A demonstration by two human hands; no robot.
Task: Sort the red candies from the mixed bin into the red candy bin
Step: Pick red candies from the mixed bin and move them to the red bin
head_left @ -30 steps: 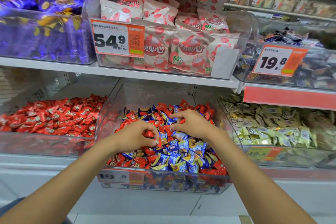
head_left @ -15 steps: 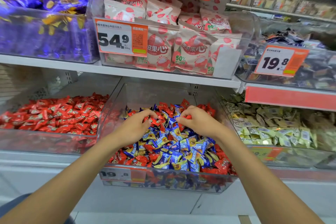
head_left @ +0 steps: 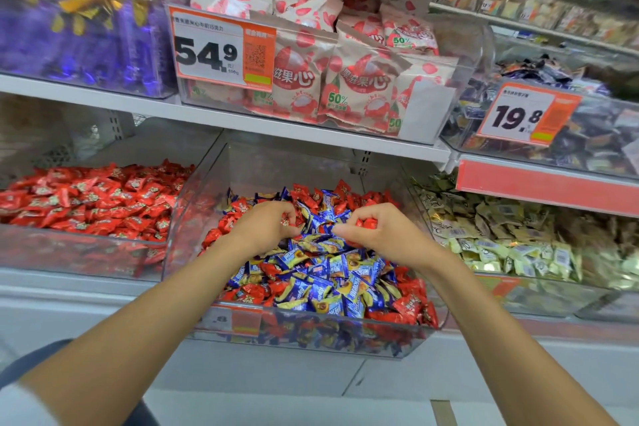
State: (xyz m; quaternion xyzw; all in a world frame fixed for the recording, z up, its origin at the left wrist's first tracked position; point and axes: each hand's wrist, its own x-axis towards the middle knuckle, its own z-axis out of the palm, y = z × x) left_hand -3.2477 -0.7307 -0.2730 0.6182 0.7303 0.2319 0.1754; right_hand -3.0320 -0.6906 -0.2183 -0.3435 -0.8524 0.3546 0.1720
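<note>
The clear mixed bin (head_left: 387,339) in the middle of the lower shelf holds red and blue wrapped candies. Both hands are inside it, over the back of the pile. My left hand (head_left: 266,225) has its fingers curled round red candies (head_left: 286,221). My right hand (head_left: 377,230) pinches a red candy (head_left: 366,223) between thumb and fingers. The red candy bin (head_left: 86,249), a clear bin full of red wrapped candies, stands directly to the left of the mixed bin.
To the right stands a bin of pale gold wrapped candies (head_left: 518,245). The upper shelf (head_left: 276,128) overhangs the bins, carrying pink snack bags (head_left: 345,79), purple sweets (head_left: 69,28) and price tags (head_left: 221,48). A red shelf strip (head_left: 546,183) juts out at right.
Both hands have moved from the middle of the pile to its back part and closed on red candies. The camera has tilted slightly.
</note>
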